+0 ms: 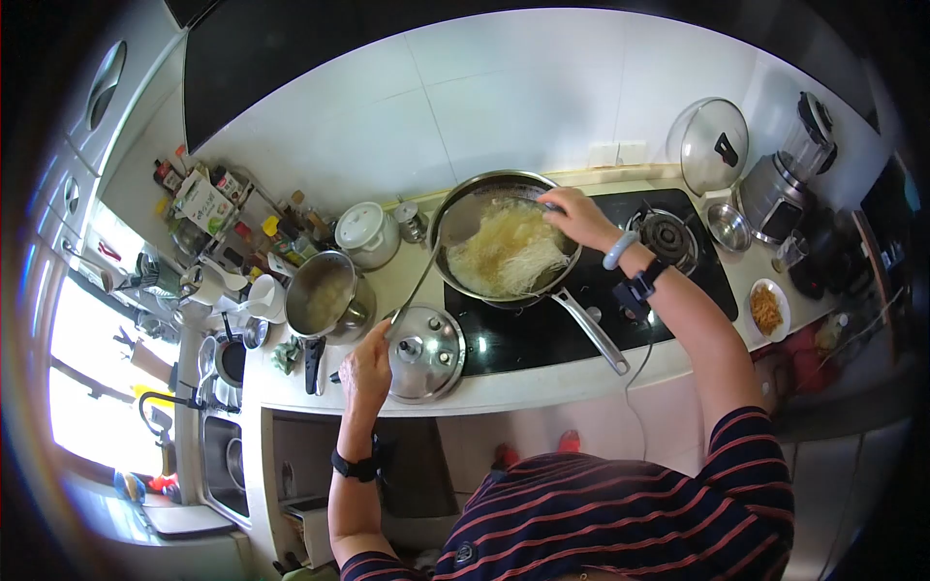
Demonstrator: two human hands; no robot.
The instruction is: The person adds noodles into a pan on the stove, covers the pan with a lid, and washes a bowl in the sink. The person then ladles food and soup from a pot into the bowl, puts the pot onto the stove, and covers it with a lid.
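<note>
A wide pan (504,298) on the black cooktop (484,349) holds pale noodles (509,242). My left hand (366,368) is closed round the handle of a long metal utensil (417,286), which reaches up to the pan's left edge. Over the pan's right side, my right hand (581,221) is closed on a dark handle; what it belongs to is mostly hidden. The pan's long metal handle (593,334) points toward the front right, touched by neither hand. A shiny metal lid (426,353) lies beside my left hand, right of a pot (334,295) with cloudy contents.
A white lidded pot (366,235), bottles and packages (208,203) stand at the left. Rightward are a second burner (666,239), a glass lid (715,145) against the wall, a metal bowl (727,227), a blender (775,194) and a plate of food (767,310). The sink (225,465) is lower left.
</note>
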